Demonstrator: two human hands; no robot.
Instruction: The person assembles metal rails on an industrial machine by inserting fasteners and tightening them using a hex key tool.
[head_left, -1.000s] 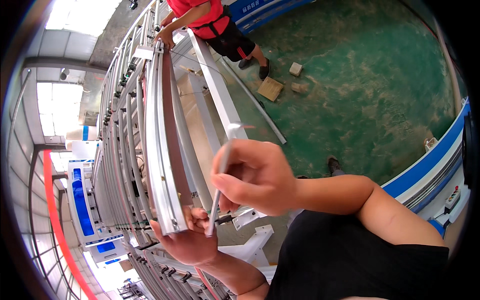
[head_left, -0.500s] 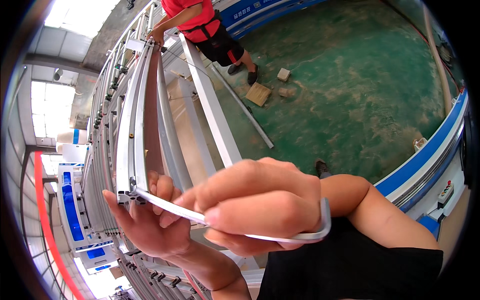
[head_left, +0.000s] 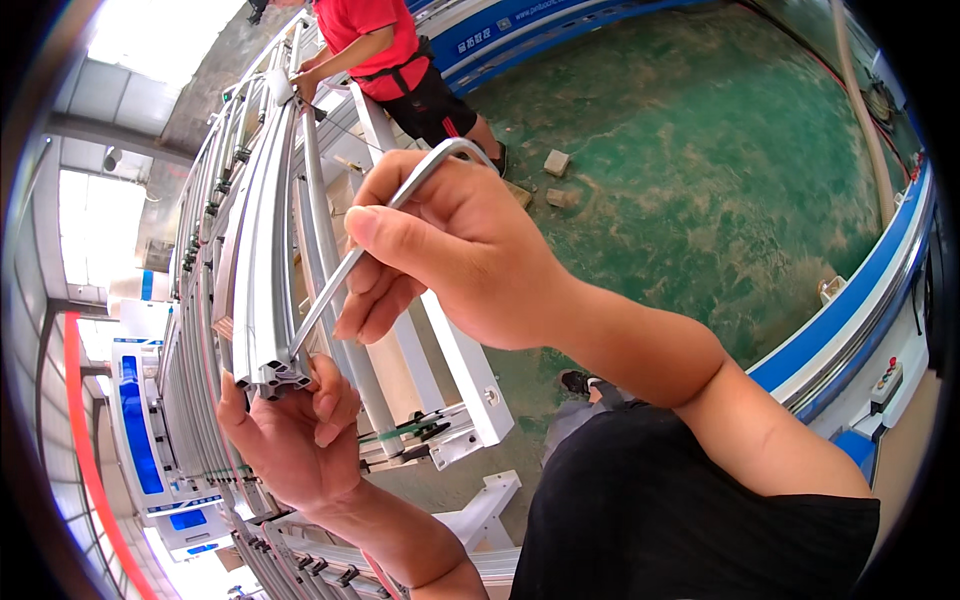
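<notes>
One hex key [head_left: 327,298], one held profile [head_left: 265,290]

Black top [head_left: 690,510]; bare forearms [head_left: 640,345]; dark shoe [head_left: 575,382]

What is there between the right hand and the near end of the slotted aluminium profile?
In the head view, the long shaft of the hex key spans from the right hand to the slotted aluminium profile, near its end.

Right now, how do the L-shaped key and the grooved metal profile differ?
Shape: the L-shaped key is a slim bar bent near its upper end; the grooved metal profile is thick, channelled lengthwise.
Size: the key is far shorter than the profile.
Hold: the right hand grips the key; the left hand holds the profile's near end.
Both look silvery.
</notes>
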